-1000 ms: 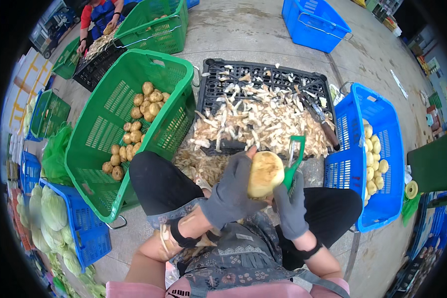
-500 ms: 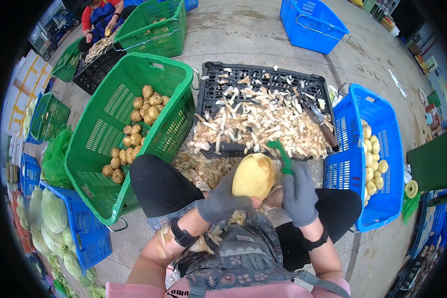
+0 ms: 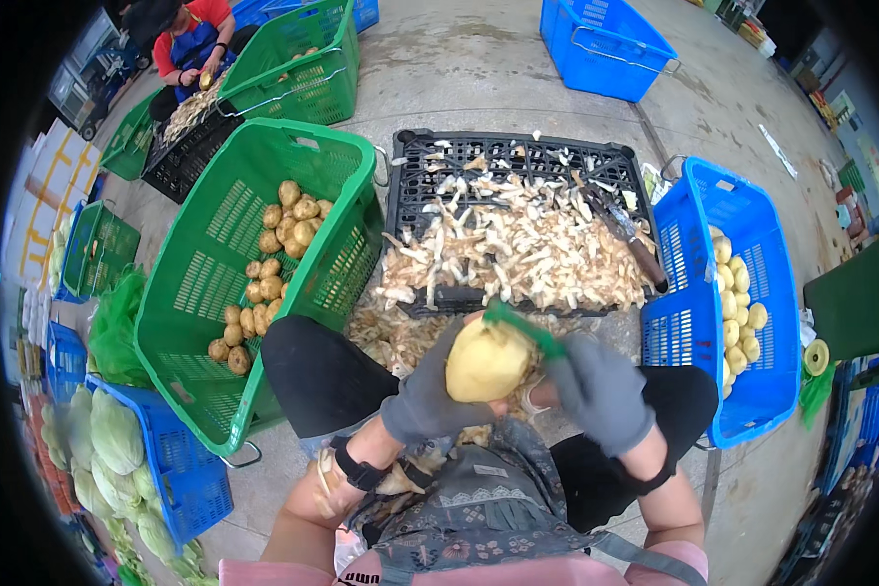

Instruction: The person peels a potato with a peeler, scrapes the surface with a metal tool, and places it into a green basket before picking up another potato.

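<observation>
1. our left hand (image 3: 425, 391), in a grey glove, is closed around the left side and underside of a large, pale potato (image 3: 486, 363), its thumb low near the front.
2. our right hand (image 3: 601, 391), gloved alike, is curled around the handle of a green peeler (image 3: 525, 330); the hand is blurred, so we cannot tell how each finger sits.
3. the potato is above our lap, between our two hands, with the peeler's head across its upper right edge; we cannot tell whether the blade touches the skin.
4. we wear a black wristband (image 3: 358, 469) on the left wrist, and peel scraps (image 3: 327, 483) cling to that forearm.
5. beyond our hands, a black plastic crate (image 3: 412, 168) bears a broad heap of potato peelings (image 3: 518, 249); a knife (image 3: 645, 262) with a brown handle lies at its right side.
6. to our left, a tilted green crate (image 3: 337, 259) holds unpeeled brown potatoes (image 3: 293, 220).
7. to our right, a blue crate (image 3: 674, 337) holds peeled yellow potatoes (image 3: 737, 311).
8. at the lower left, napa cabbages (image 3: 117, 435) fill another blue basket (image 3: 186, 464), with a green mesh bag (image 3: 117, 337) just behind.
9. well apart, at the upper left, we see a co-worker (image 3: 195, 44) in a red top and blue apron, bent over more peelings.
</observation>
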`<action>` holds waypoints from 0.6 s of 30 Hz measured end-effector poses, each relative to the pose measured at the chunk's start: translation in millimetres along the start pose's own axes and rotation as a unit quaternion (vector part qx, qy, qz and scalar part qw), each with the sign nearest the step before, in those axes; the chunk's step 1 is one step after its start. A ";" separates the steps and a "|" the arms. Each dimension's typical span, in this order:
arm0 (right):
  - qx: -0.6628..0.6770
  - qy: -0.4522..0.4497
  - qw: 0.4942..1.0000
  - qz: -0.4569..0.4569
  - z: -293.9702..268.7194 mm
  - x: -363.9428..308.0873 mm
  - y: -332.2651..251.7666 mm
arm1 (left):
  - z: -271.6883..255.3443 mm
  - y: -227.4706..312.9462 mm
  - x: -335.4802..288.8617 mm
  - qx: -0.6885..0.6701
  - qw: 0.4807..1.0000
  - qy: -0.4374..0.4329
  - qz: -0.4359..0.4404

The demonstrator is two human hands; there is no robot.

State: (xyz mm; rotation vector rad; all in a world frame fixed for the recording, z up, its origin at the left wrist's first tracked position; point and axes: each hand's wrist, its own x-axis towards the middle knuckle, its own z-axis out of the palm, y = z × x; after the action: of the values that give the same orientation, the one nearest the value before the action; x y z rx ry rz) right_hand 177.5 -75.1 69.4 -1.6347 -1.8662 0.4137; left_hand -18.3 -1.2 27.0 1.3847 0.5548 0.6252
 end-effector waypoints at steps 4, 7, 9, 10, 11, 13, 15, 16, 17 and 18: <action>-0.102 -0.005 0.993 0.065 -9.9 8.9 27.1 | -6.9 -1.6 -3.7 -0.158 0.982 -0.034 -0.095; 0.051 0.065 0.989 0.123 -4.6 -2.0 0.0 | -11.2 -23.4 -14.6 -0.346 0.931 -0.045 -0.109; 0.046 0.066 0.992 0.098 2.4 -7.2 -3.3 | -2.2 -14.0 -13.4 -0.384 0.915 0.022 -0.122; 0.040 0.066 0.994 0.073 5.4 -9.8 -3.9 | 3.6 -9.6 -11.5 -0.419 0.894 0.088 -0.134; 0.045 0.065 0.995 0.057 11.0 -13.6 0.5 | 8.4 -7.8 -7.4 -0.400 0.906 0.084 -0.109; 0.010 0.030 0.999 0.042 14.6 -16.4 -2.4 | 11.7 -20.6 0.1 -0.426 0.891 0.109 -0.114; -0.076 -0.024 0.997 -0.004 16.9 -16.8 -0.9 | 11.8 -23.7 0.5 -0.466 0.866 0.119 -0.137; -0.077 -0.025 0.997 -0.004 15.1 -15.4 2.9 | 11.1 -21.1 -1.9 -0.467 0.865 0.119 -0.137; -0.094 -0.012 0.995 -0.021 10.8 -12.7 9.0 | 10.4 -13.4 -5.1 -0.500 0.841 0.101 -0.178; -0.111 0.000 0.993 -0.038 5.9 -10.5 14.7 | 7.8 -9.1 -8.3 -0.531 0.814 0.082 -0.219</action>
State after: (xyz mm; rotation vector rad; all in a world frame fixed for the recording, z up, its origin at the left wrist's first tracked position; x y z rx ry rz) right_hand 185.7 -81.5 53.6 -1.6980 -2.0272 0.1773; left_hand -18.1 -13.1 18.7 0.1227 0.5032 0.5310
